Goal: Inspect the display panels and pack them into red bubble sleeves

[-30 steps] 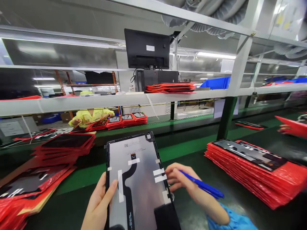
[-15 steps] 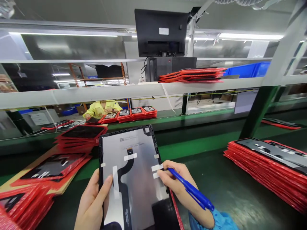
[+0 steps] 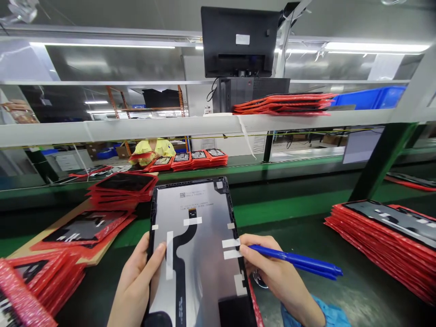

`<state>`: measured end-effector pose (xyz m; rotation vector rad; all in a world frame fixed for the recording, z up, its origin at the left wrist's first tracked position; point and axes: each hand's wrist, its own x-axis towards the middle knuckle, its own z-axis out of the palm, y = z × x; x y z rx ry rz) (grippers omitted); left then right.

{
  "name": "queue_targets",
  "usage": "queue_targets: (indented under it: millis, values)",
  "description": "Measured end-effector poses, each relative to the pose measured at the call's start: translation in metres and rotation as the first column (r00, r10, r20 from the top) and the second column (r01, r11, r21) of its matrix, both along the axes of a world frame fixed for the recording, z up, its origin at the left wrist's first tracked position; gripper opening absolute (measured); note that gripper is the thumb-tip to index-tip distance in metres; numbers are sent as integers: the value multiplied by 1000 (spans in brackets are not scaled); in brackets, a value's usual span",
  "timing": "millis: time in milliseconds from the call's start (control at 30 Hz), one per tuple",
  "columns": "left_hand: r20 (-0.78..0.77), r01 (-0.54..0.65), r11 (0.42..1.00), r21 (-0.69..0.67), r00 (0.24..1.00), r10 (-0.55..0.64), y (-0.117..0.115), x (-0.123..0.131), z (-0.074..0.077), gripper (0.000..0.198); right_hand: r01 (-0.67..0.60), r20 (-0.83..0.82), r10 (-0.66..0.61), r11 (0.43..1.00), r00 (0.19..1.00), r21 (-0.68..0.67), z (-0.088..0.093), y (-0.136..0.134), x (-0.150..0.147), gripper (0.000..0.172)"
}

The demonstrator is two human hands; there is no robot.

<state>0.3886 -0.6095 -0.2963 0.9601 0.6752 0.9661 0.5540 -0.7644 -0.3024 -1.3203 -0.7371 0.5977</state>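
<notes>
I hold a flat screen panel point(image 3: 204, 236) back side up, silver with a black flex cable and white tape strips. My left hand point(image 3: 138, 284) grips its left edge, thumb resting on the silver back. My right hand point(image 3: 272, 272) is closed on a blue pen point(image 3: 296, 260). The fingertips and pen end sit at the white tape strips on the panel's right edge.
Stacks of panels in red bags lie at the right point(image 3: 384, 236) and at the left point(image 3: 119, 188). A green conveyor belt point(image 3: 279, 209) runs across. Another worker in yellow point(image 3: 153, 150) sits opposite. A monitor point(image 3: 240, 41) stands on the white shelf.
The view has shifted a little. My right hand has lowered the pen from a steep slant to nearly level, its tip staying at the tape strips. My left hand keeps its grip.
</notes>
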Motion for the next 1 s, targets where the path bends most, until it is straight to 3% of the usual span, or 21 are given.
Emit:
queue_targets:
  millis: [100, 267, 433, 500, 600, 667, 733, 800, 867, 933, 1000]
  values:
    - [-8, -30, 999, 29, 1000, 30, -3, -1, 2, 64, -36, -40, 37, 999, 999, 28, -6, 1, -1, 31]
    - [-90, -12, 967, 254, 995, 36, -10, 0, 2, 55, 119, 336, -104, 993, 936, -26, 1, 9, -4, 39]
    - [-129, -51, 915, 400, 985, 111, -18, 3, 3, 46, 166, 442, -119, 984, 889, -70, -2, 18, 3, 42]
    - [-178, -22, 872, 489, 976, 124, -15, 2, 1, 45, 151, 433, -103, 986, 896, -78, -3, 19, 7, 42]
    - [-222, 0, 745, 667, 955, 199, -8, -1, -7, 35, 176, 263, -167, 984, 950, -10, -2, 17, 13, 42]
    - [-217, -28, 589, 808, 915, 341, -4, -1, -14, 26, 263, 138, -269, 963, 953, 66, -1, 16, 16, 59]
    - [-134, -22, 323, 946, 881, 454, 1, 1, -20, 22, 248, 20, -253, 960, 967, 128, -2, 15, 16, 61]
    - [-33, 44, -15, 999, 911, 411, 7, 5, -23, 27, 45, -163, -10, 977, 987, 209, -5, 16, 13, 53]
    - [4, 91, -296, 951, 953, 304, 13, 7, -23, 35, -211, -326, 328, 914, 887, 347, -7, 18, 10, 54]
    - [-2, 140, -478, 867, 961, 278, 18, 6, -20, 38, -325, -403, 519, 827, 754, 459, -10, 20, 8, 58]
    - [8, 182, -585, 791, 952, 306, 23, 4, -16, 36, -299, -464, 541, 814, 701, 498, -11, 21, 6, 48]
